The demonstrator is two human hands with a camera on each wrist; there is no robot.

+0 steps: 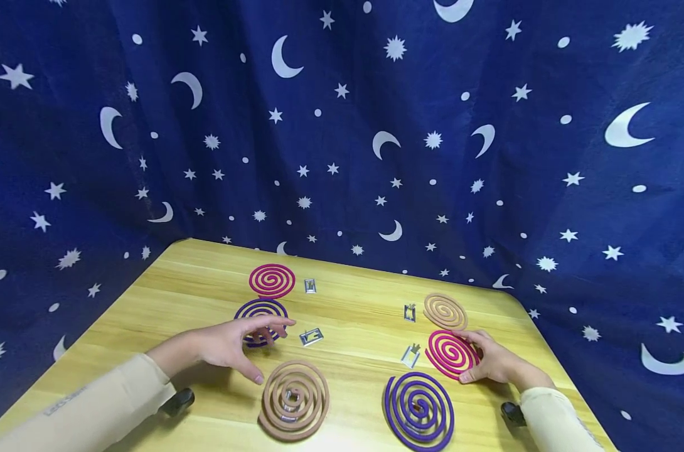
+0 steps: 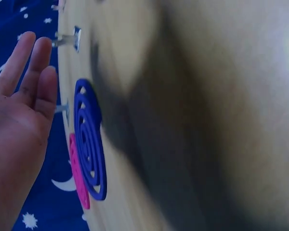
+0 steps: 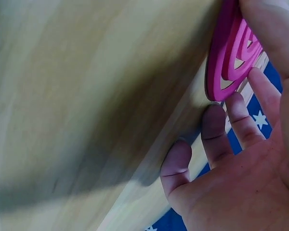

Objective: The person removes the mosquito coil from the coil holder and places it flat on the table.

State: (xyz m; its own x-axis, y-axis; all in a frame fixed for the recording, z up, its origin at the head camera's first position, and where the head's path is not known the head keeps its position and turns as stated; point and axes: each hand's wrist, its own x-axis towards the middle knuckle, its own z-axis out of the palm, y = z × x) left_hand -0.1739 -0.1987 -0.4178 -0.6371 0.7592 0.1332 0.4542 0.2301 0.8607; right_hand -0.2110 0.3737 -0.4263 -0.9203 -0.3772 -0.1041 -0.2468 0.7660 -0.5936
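Note:
My left hand (image 1: 226, 344) hovers with spread, relaxed fingers over the table, holding nothing. It partly hides a purple mosquito coil (image 1: 261, 307) and is near a brown mosquito coil (image 1: 294, 400), which has a metal stand beneath its middle. My right hand (image 1: 491, 361) holds a pink mosquito coil (image 1: 450, 353) by its edges, thumb on the near side and index finger on the far side. In the right wrist view the other fingers (image 3: 216, 132) curl beside the pink coil's rim. A second purple mosquito coil (image 1: 418, 411) lies left of the right hand, over a metal stand.
On the wooden table (image 1: 353, 333), another pink coil (image 1: 272, 280) lies at the back left and a tan coil (image 1: 445, 311) at the back right. Small metal stands (image 1: 311, 337) lie among the coils. A blue star-patterned curtain (image 1: 342, 138) hangs behind.

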